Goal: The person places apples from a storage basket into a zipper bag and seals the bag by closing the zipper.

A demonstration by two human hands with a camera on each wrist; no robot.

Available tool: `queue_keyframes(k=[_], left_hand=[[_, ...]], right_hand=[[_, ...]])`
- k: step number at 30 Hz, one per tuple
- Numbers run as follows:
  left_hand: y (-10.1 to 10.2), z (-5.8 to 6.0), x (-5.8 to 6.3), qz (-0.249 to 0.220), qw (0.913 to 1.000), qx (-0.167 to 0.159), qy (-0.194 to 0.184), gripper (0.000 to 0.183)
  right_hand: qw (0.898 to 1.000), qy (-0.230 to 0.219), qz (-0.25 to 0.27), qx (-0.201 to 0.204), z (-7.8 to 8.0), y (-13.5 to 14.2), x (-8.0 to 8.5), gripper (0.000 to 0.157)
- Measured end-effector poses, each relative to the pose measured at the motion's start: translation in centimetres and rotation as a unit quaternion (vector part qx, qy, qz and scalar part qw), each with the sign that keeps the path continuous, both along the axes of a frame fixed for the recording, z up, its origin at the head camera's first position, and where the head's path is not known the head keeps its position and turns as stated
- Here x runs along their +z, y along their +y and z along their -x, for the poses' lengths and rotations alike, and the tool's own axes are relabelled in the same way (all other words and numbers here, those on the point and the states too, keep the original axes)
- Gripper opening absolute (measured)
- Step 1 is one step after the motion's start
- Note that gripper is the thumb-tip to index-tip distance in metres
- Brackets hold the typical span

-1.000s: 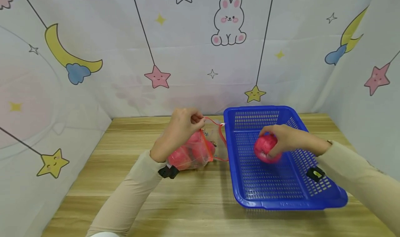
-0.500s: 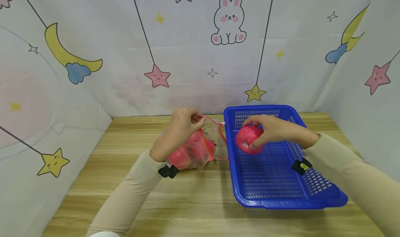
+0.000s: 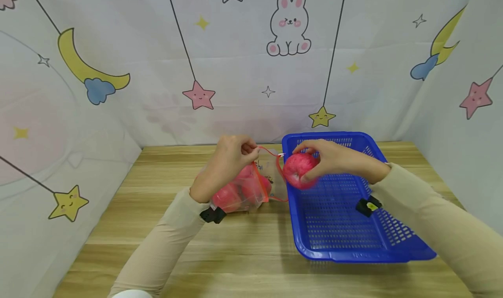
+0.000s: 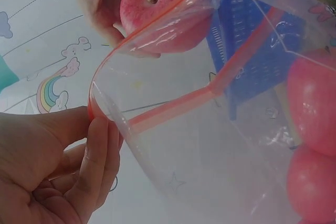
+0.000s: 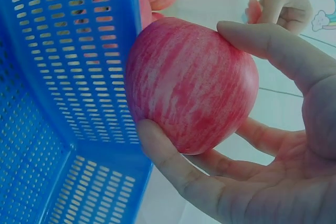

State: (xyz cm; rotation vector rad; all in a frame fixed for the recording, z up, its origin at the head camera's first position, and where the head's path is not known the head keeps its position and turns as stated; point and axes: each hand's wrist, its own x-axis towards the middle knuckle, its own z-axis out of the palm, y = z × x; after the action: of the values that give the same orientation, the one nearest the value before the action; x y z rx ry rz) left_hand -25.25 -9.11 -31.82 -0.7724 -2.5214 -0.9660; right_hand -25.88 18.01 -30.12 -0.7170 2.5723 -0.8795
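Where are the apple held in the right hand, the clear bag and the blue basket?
Apple (image 5: 190, 86): right wrist view, on the middle of its striped side.
Clear bag (image 4: 181, 107): left wrist view, on its red band.
Blue basket (image 3: 342, 221): head view, on its bare slotted floor.

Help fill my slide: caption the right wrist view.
Right hand holds a round red apple by a blue, perforated plastic basket.

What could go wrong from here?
1. The apple in the right hand overlaps the rim of the blue plastic basket in the head view, so it might bump it.
2. The left hand pinches one edge of the clear zip bag; the unheld edge could fold if the apple catches it.
3. Apples inside the bag could get knocked or bruised if this one drops in.
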Motion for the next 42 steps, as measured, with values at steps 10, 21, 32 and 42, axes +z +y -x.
queue_keyframes(k=[10, 21, 32, 42], left_hand=[[0.1, 0.1, -0.1, 0.002, 1.0, -0.001, -0.002, 0.007], [0.0, 0.0, 0.1, -0.005, 0.9999, -0.002, -0.01, 0.007], [0.0, -0.1, 0.1, -0.002, 0.9998, -0.001, -0.021, 0.008], [0.1, 0.1, 0.1, -0.002, 0.9999, -0.002, -0.016, 0.008]], right_hand=[[0.999, -0.027, 0.035, -0.007, 0.4, -1.4, -0.5, 0.068], [0.997, -0.037, 0.066, 0.003, 0.0, -3.0, -1.3, 0.07], [0.994, -0.042, 0.093, 0.029, -0.2, -3.7, -2.4, 0.044], [0.996, -0.021, 0.081, 0.035, -0.4, -3.7, -2.5, 0.03]])
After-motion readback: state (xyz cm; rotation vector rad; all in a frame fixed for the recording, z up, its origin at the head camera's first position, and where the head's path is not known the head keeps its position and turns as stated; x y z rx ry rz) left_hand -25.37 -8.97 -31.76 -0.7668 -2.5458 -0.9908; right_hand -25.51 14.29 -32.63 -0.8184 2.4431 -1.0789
